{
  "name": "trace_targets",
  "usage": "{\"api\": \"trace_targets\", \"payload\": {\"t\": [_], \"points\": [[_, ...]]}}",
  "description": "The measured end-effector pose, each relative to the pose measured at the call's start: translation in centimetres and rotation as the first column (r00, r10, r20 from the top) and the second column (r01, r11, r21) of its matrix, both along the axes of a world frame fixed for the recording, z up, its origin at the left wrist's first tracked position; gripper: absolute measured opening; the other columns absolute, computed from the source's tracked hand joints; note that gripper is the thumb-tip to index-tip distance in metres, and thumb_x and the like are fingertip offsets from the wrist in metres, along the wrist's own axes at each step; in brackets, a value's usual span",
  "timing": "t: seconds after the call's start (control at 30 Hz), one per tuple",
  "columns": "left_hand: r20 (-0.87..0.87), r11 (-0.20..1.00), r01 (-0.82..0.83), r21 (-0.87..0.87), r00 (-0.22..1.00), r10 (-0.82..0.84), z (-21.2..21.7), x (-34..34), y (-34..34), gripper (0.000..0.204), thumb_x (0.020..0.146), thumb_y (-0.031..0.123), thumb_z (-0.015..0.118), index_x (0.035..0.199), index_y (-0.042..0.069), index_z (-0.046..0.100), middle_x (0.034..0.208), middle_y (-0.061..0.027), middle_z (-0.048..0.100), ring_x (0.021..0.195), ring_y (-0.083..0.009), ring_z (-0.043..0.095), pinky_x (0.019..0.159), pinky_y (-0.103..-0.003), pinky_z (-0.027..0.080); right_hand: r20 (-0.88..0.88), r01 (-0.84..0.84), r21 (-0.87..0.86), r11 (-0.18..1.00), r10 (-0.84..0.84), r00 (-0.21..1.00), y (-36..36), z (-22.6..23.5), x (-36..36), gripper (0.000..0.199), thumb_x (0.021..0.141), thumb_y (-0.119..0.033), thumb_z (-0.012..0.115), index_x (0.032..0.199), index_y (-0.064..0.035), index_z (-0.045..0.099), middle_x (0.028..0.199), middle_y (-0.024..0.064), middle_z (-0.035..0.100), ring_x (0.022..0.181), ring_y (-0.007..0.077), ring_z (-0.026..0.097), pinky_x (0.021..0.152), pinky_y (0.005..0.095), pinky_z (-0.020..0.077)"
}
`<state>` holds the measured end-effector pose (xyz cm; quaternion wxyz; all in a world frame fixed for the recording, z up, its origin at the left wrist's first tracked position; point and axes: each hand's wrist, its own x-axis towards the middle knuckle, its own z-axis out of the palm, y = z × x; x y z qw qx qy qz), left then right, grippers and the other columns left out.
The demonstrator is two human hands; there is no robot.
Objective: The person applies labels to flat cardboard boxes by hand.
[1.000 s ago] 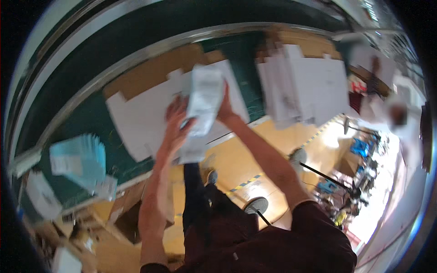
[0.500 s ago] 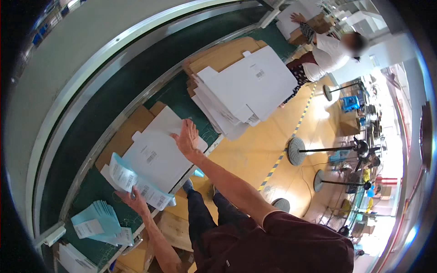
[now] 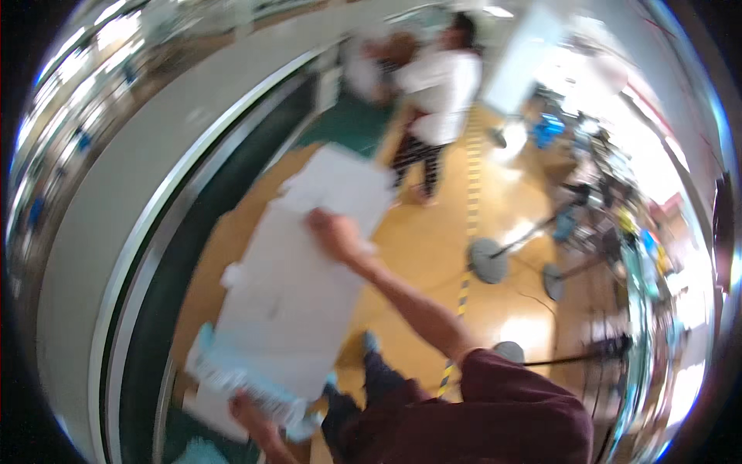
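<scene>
Cardboard sheet (image 3: 297, 286), big flat white one, is up off the surface between your hands: right hand (image 3: 334, 234) gripping its top edge, left hand (image 3: 249, 408) pinching the bottom by the blue-white stack (image 3: 255, 387), probably to keep it from flopping

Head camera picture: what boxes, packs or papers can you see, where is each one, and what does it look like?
Flat white cardboard sheet: large, unfolded, with cut flaps, blurred, in the middle; the right hand grips its upper part.
Light blue and white pack: flat and blurred, at the sheet's lower edge, by the left hand.
No screens or signs are clear enough to tell.
</scene>
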<state>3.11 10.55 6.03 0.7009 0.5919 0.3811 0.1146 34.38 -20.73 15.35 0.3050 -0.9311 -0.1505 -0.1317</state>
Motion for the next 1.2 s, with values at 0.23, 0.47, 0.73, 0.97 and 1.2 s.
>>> {"api": "trace_targets", "payload": {"t": [0.23,0.47,0.73,0.97,1.2], "points": [[0.361,0.971,0.047,0.236,0.923,-0.133,2.4,14.3,-3.6,0.039,0.09,0.023,0.063,0.108,-0.011,0.064,0.111,-0.0181,0.065,0.098,-0.0268,0.061,0.089,-0.041,0.049,0.439,0.241,0.408,0.881,-0.421,0.794,-12.2,7.5,-2.5,0.039,0.09,-0.023,0.064,0.122,-0.0017,0.057,0.108,0.0132,0.065,0.099,0.03,0.061,0.086,0.0384,0.048],[0.29,0.958,0.275,0.082,0.913,-0.287,5.3,24.8,-10.8,0.047,0.09,0.034,0.063,0.116,-0.004,0.056,0.116,-0.0154,0.057,0.102,-0.0277,0.058,0.087,-0.042,0.049,-0.455,0.785,0.334,0.522,-0.64,0.619,-23.5,-8.5,-24.1,0.069,0.093,-0.053,0.053,0.138,-0.002,0.043,0.092,0.0199,0.066,0.09,0.0316,0.064,0.078,0.0412,0.0492],[0.345,0.816,0.576,-0.045,0.776,-0.529,4.7,19.9,-10.7,0.046,0.089,0.031,0.064,0.112,-0.008,0.057,0.108,-0.0192,0.063,0.098,-0.0299,0.063,0.086,-0.046,0.05,-0.737,0.914,0.131,0.384,-0.579,0.349,-13.3,-22.5,-49.1,0.062,0.092,-0.049,0.057,0.123,0.0042,0.053,0.086,0.0216,0.067,0.079,0.0351,0.066,0.072,0.0444,0.0516],[0.627,0.397,0.795,0.458,0.027,-0.778,27.8,9.3,-31.7,0.034,0.094,0.023,0.061,0.117,-0.003,0.06,0.104,-0.0058,0.065,0.093,-0.0135,0.058,0.083,-0.03,0.047,-0.84,0.865,0.263,0.427,-0.339,0.423,-12.2,-26.2,-50.0,0.06,0.093,-0.049,0.054,0.116,0.0064,0.061,0.095,0.0178,0.069,0.083,0.0255,0.067,0.074,0.0382,0.0525],[0.77,0.132,0.811,0.57,-0.471,-0.432,48.2,11.2,-43.6,0.028,0.095,0.03,0.063,0.108,0.005,0.065,0.095,0.0002,0.067,0.081,-0.0054,0.06,0.075,-0.023,0.048,-0.834,0.778,0.082,0.623,-0.384,0.396,-15.9,-30.1,-49.4,0.05,0.093,-0.044,0.053,0.111,0.0015,0.065,0.092,0.0195,0.07,0.084,0.0332,0.066,0.077,0.0422,0.0517]]}}
